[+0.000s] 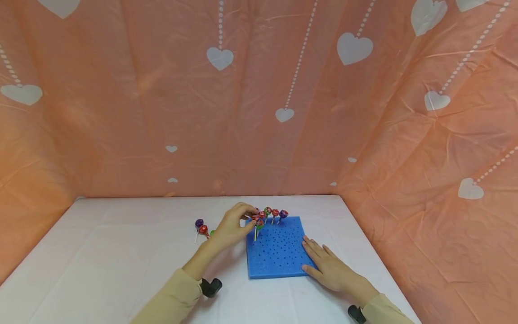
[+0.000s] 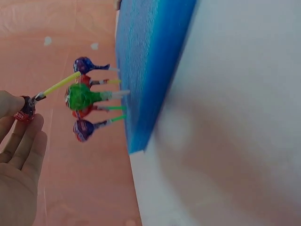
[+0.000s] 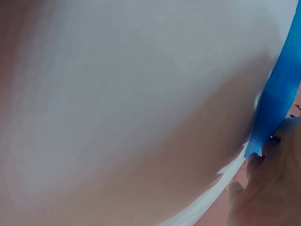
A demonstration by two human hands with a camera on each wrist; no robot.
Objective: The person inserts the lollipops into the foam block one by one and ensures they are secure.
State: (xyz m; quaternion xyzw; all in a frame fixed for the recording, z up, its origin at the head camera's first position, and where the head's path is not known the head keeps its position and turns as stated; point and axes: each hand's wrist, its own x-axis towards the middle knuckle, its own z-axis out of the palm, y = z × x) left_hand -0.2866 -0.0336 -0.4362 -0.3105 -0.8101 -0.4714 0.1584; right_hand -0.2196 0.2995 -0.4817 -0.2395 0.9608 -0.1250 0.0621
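Observation:
My left hand (image 1: 235, 225) pinches a lollipop by its dark red wrapped head (image 2: 26, 113), between thumb and fingers. Its yellow stick (image 2: 61, 85) points at the blue foam board (image 1: 279, 261), with the stick's end apart from the foam in the left wrist view. Several lollipops stand upright along the board's far left part, among them a green one (image 2: 81, 97) and a purple one (image 1: 283, 214). Across the board's right edge my right hand (image 1: 329, 267) rests with its fingers straight. The right wrist view shows its fingers at the foam's side (image 3: 275, 103).
Left of the board, loose lollipops lie on the white table (image 1: 121, 252): a purple one (image 1: 199, 222), a red one (image 1: 203, 230) and a green one partly hidden by the left arm. Many small holes dot the foam. A pink curtain (image 1: 251, 157) hangs behind the table.

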